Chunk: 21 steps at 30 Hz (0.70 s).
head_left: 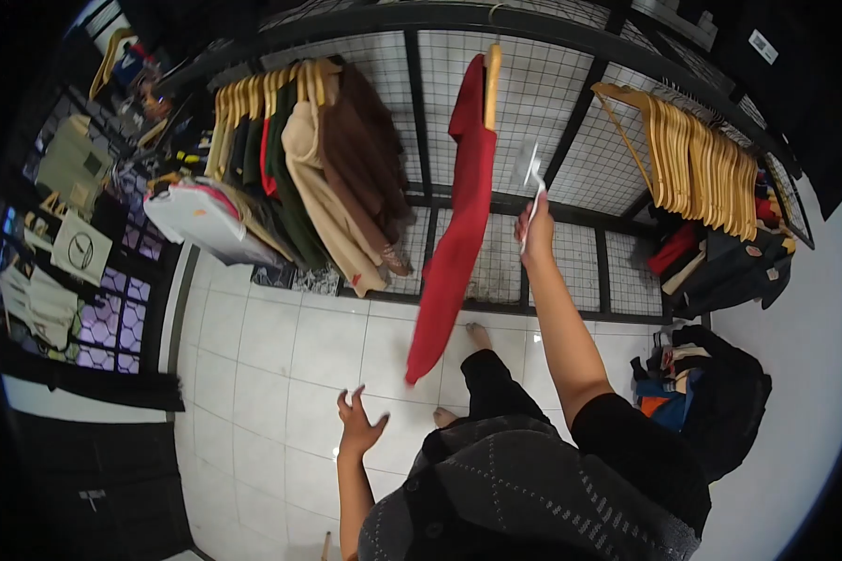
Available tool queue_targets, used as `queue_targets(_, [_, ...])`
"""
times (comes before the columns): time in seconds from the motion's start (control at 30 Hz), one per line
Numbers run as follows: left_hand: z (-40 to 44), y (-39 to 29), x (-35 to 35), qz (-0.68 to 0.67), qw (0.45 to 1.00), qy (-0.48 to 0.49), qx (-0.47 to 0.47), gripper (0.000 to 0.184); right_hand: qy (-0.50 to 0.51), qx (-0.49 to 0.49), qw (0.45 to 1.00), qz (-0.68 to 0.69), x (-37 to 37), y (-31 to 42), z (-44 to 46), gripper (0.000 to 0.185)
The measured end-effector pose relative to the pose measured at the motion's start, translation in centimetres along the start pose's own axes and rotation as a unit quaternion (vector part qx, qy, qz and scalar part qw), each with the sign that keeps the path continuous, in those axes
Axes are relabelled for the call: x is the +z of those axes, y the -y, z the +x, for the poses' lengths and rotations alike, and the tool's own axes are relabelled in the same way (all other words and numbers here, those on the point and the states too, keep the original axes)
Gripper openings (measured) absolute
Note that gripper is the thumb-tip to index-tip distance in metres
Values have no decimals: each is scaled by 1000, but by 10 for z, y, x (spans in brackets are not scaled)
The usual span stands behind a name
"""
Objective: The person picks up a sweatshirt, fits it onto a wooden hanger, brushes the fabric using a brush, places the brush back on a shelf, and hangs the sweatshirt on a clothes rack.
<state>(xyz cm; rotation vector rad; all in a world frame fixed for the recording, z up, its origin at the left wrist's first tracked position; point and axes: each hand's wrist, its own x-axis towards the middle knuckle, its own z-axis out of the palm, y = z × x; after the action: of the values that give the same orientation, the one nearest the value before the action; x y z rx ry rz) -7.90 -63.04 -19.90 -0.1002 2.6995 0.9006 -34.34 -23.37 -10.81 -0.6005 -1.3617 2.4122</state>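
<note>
A red long garment (463,201) hangs edge-on from a wooden hanger (492,89) on the black rail. Just to its right, my right hand (536,236) is wrapped around the white handle of what looks like a lint roller (528,168). Its pale head is blurred and points up, apart from the garment. Below and left of the garment's lower end, my left hand (360,428) is empty, with its fingers spread, over the tiled floor.
Sweaters and jackets (318,168) hang at the left of the rack. Several bare wooden hangers (697,164) crowd the right side, above dark clothes (734,271). A clothes heap (711,402) lies by the right wall. Wire mesh (571,140) backs the rack.
</note>
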Motion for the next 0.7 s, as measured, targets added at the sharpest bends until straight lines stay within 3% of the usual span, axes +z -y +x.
queue_targets(0.03, [19, -40, -19, -30, 998, -46, 37, 67, 52, 5, 998, 32, 7, 13, 19, 47])
queue_targets(0.1, [59, -108, -46, -62, 992, -66, 87, 63, 114, 51, 991, 47, 16, 25, 47, 46])
queue_targets(0.13, [80, -141, -55, -101, 982, -86, 132, 58, 83, 89, 992, -38, 25, 20, 55, 45])
queue_targets(0.17, [99, -175, -63, -123, 976, -87, 158, 56, 51, 128, 983, -125, 29, 8, 63, 45])
queue_targets(0.23, [141, -228, -60, -157, 955, -102, 230, 57, 138, 172, 968, -116, -8, -82, 106, 55])
queue_targets(0.27, [158, -260, -60, -172, 948, -105, 246, 60, 203, 120, 921, -310, -9, -65, 88, 51])
queue_targets(0.33, [181, -326, -61, -169, 942, -124, 263, 73, 289, -27, 861, -418, -24, -72, 67, 42])
queue_targets(0.37, [195, -346, -60, -171, 940, -119, 269, 73, 318, -121, 875, -344, -38, -93, 76, 36])
queue_targets(0.4, [209, -364, -59, -109, 938, -146, 295, 77, 313, -124, 875, -348, -48, -87, 85, 36])
queue_targets(0.47, [230, -388, -57, -58, 924, -172, 336, 80, 309, -185, 725, -588, -71, -72, 111, 32])
queue_targets(0.5, [237, -389, -51, -60, 924, -171, 336, 80, 237, -133, 743, -612, -74, -66, 139, 33])
queue_targets(0.57, [240, -381, -32, -321, 911, -42, 255, 77, 35, -114, 835, -538, -57, -28, 175, 43])
queue_targets(0.6, [242, -379, -32, -210, 928, -118, 284, 69, 22, -96, 883, -459, -39, 1, 184, 49])
queue_targets(0.63, [242, -376, -36, -209, 929, -115, 284, 69, 8, -80, 924, -375, -18, 27, 188, 57])
queue_targets(0.67, [239, -376, -44, -211, 938, -83, 262, 66, 7, -79, 924, -375, 2, 46, 186, 57])
queue_targets(0.7, [237, -377, -51, -213, 946, -54, 239, 64, 12, -38, 973, -229, 24, 61, 184, 58])
